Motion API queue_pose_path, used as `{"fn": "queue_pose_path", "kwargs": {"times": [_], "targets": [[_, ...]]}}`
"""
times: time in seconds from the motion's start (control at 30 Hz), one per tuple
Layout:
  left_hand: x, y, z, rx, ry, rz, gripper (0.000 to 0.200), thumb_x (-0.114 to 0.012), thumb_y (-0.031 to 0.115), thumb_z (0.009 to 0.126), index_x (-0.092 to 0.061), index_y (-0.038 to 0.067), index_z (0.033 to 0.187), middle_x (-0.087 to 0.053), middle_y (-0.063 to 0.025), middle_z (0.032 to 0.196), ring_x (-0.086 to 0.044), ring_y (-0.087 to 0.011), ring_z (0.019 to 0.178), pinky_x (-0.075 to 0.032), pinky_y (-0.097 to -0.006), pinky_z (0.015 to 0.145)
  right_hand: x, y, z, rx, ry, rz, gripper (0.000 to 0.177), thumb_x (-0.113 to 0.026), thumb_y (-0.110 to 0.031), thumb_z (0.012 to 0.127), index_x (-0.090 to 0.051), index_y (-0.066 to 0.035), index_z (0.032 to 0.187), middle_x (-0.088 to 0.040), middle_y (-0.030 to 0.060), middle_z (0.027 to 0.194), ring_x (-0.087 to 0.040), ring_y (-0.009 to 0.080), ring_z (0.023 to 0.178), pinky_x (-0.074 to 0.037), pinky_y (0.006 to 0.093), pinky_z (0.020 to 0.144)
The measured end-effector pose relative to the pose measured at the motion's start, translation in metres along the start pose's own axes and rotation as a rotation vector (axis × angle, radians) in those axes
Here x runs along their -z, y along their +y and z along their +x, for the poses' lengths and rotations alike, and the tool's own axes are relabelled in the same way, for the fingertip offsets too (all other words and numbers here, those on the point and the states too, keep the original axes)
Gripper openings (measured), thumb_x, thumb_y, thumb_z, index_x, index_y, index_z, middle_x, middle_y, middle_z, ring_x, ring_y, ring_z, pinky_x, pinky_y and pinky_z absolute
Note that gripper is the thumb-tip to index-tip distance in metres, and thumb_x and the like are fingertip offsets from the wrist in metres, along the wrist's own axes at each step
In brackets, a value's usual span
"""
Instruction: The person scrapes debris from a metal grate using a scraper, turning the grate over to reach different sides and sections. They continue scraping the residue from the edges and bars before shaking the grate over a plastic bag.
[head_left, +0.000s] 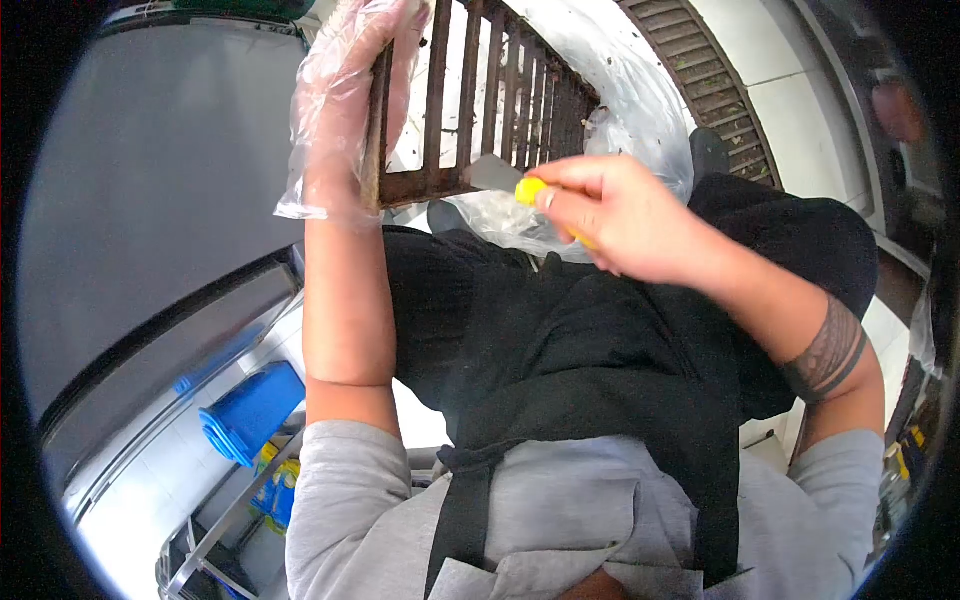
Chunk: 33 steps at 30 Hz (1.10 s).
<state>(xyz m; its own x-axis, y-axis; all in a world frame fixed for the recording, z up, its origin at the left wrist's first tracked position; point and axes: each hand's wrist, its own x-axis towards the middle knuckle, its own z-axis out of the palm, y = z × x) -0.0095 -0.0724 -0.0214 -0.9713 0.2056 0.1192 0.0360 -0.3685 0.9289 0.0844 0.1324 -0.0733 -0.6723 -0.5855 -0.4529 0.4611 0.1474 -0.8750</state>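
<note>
A rusty, dirt-covered drain grate (420, 184) stands tilted in front of me, its slatted side towards my right. My left hand (365, 60), in a loose clear plastic glove, is wrapped round the far part of its left edge, with some fingers hidden behind the frame. In my bare right hand (625, 215) is a putty knife (494, 174) with a yellow handle and a flat metal blade. The blade overlaps the grate's near corner in this view.
Clear plastic sheeting (650, 110) lies behind and beneath the grate. Another slatted grate (712, 75) runs along the white tiled floor at right. A large grey panel (165, 160) fills the left side, with a blue bin (250, 410) below it.
</note>
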Motion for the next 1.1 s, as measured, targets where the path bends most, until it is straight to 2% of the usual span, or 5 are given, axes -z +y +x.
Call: {"fn": "queue_pose_path", "kwargs": {"times": [0.47, 0.53, 0.73, 0.8, 1.1], "targets": [[-0.001, -0.002, 0.004, -0.008, -0.03, -0.03, 0.084, -0.062, 0.005, 0.085, -0.025, -0.013, 0.158, -0.036, -0.0224, 0.161, -0.036, -0.0286, 0.15, -0.024, -0.038, 0.125, -0.017, 0.014, 0.005, 0.132, 0.179, 0.012, 0.032, -0.057, -0.027, 0.106, -0.07, 0.002, 0.099, -0.058, 0.0007, 0.065, -0.052, 0.0063, 0.056, -0.044, 0.0298, 0.053], [-0.003, -0.002, 0.004, -0.057, -0.015, 0.034, 0.086, -0.064, 0.005, 0.083, -0.025, -0.013, 0.157, -0.036, -0.0227, 0.161, -0.035, -0.0289, 0.15, -0.023, -0.0378, 0.125, -0.017, 0.009, 0.012, 0.086, 0.208, 0.253, 0.034, -0.055, -0.031, 0.109, -0.069, -0.002, 0.119, -0.055, -0.0036, 0.068, -0.047, 0.0039, 0.048, -0.038, 0.0223, 0.044], [-0.018, 0.005, 0.002, 0.034, 0.021, -0.013, 0.093, -0.071, 0.004, 0.081, -0.023, -0.013, 0.158, -0.037, -0.0215, 0.161, -0.035, -0.0278, 0.15, -0.022, -0.0372, 0.126, -0.03, 0.019, 0.008, 0.204, 0.234, 0.269, 0.028, -0.056, -0.031, 0.109, -0.068, -0.007, 0.102, -0.054, -0.0037, 0.065, -0.046, 0.0044, 0.046, -0.038, 0.0227, 0.041], [-0.012, -0.01, 0.001, -0.046, 0.105, 0.004, 0.073, -0.071, 0.005, 0.084, -0.042, -0.013, 0.149, -0.052, -0.0204, 0.149, -0.049, -0.0262, 0.139, -0.03, -0.0364, 0.121, -0.019, 0.016, 0.022, 0.182, 0.272, 0.291, 0.029, -0.058, -0.032, 0.108, -0.068, -0.007, 0.097, -0.055, -0.0031, 0.065, -0.047, 0.0046, 0.046, -0.038, 0.0235, 0.041], [-0.003, -0.01, -0.009, 0.016, 0.068, 0.217, 0.084, -0.066, 0.01, 0.087, -0.03, 0.001, 0.162, -0.039, -0.0134, 0.162, -0.036, -0.0232, 0.15, -0.027, -0.0354, 0.123, 0.004, 0.0, 0.046, 0.12, 0.389, 0.271, 0.033, -0.057, -0.034, 0.108, -0.07, -0.004, 0.102, -0.055, -0.0008, 0.063, -0.045, 0.0071, 0.043, -0.035, 0.0252, 0.04]]}}
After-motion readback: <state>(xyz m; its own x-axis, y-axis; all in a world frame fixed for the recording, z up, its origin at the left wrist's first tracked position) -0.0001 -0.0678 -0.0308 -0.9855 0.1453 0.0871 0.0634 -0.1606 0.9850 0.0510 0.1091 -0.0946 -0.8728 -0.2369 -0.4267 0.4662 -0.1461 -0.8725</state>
